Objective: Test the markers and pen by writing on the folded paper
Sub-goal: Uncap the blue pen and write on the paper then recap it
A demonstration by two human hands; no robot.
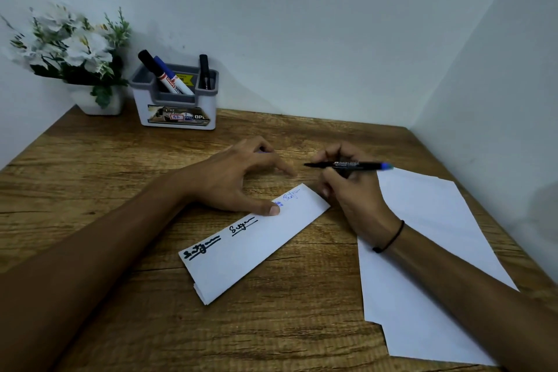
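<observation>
Wood-grain desk [99, 160] set in a pale-walled corner.
Folded paper [256, 244] lies mid-frame, left hand [241, 178] spread, thumb pinning it; right hand [347, 187] clamped on a pen [350, 164]. Marker holder [176, 106] upper left.

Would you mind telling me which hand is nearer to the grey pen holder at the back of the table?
The left hand. It lies closer below the pen holder, thumb pressing the folded paper. The right hand, holding the blue-ended pen, is farther off to the right.
</observation>
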